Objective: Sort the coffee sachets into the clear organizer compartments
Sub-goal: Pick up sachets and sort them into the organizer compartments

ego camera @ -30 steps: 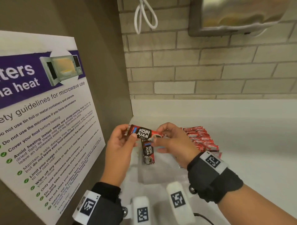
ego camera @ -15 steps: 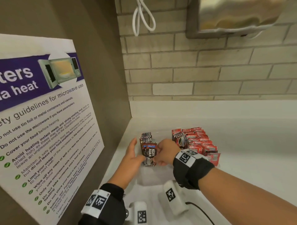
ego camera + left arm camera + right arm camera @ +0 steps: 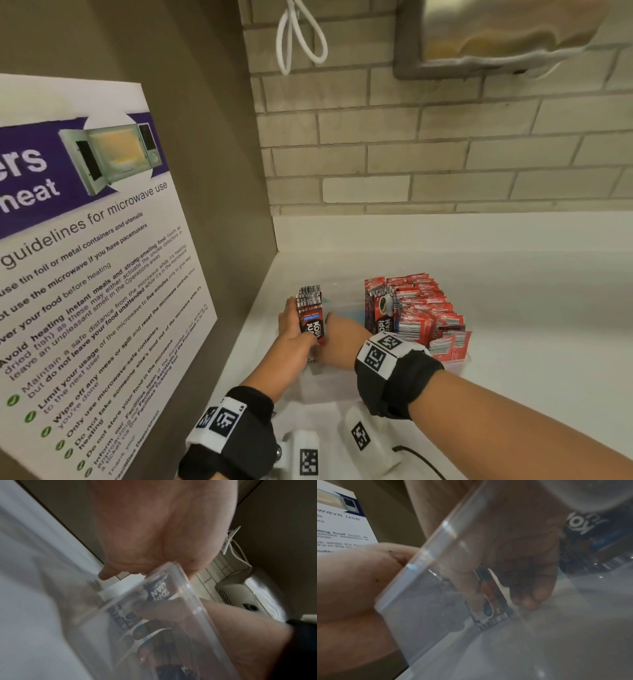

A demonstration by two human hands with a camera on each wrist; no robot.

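Standing a dark coffee sachet [image 3: 313,327] upright, we are lowering it into the left compartment of the clear organizer [image 3: 457,366], its long axis vertical and its white lettering running down the front face. We are seeing a glossy, flat foil packet, black and red with a blue band, joining a row of dark sachets [image 3: 309,298] whose barcode-striped top edges are pointing up. Our left hand [image 3: 294,337] is lying flat along the row's outer side, fingers straight, grip apart. Our right hand [image 3: 337,337] is pinching the sachet, fingers curled round it, as the wrist views are showing through the transparent plastic wall. Red sachets [image 3: 419,310] are filling the right compartment, packed on edge and fanning. The organizer is sitting on the smooth white surface [image 3: 531,308] by a brick wall [image 3: 428,154]
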